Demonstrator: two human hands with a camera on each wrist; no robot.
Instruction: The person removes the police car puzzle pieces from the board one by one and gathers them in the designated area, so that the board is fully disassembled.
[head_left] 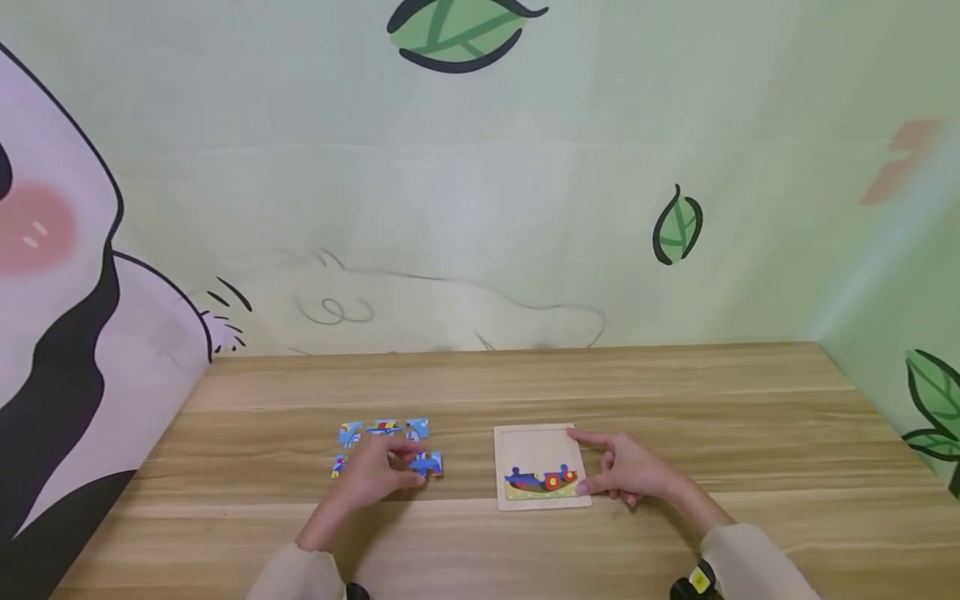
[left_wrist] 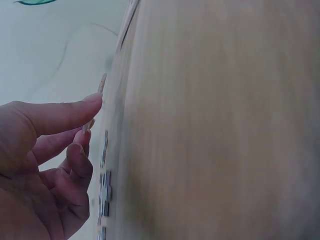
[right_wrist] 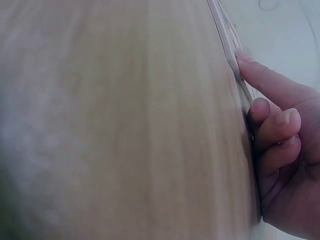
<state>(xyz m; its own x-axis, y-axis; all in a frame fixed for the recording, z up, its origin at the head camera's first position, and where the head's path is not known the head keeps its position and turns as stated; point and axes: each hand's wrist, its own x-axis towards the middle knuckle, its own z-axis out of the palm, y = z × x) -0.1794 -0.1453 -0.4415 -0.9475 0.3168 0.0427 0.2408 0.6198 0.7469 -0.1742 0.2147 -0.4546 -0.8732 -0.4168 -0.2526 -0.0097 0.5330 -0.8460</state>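
Observation:
My left hand (head_left: 372, 471) pinches a blue jigsaw piece (head_left: 430, 464) between thumb and fingers. In the left wrist view the piece (left_wrist: 102, 84) appears edge-on, held above the table. A square wooden puzzle board (head_left: 536, 508) lies to its right, with colourful pieces (head_left: 542, 483) filling the lower part and bare wood above. My right hand (head_left: 630, 468) holds the board's right side, index finger at the upper corner and thumb near the lower one. In the right wrist view the thumb (right_wrist: 272, 82) rests on the board's edge and the other fingers are curled beside it.
Several loose jigsaw pieces (head_left: 383, 427) lie around and beyond the left hand, one (head_left: 338, 465) partly covered by it. The wooden table (head_left: 660, 383) meets a pale green wall covering (head_left: 525, 217) printed with leaves and a panda at the left.

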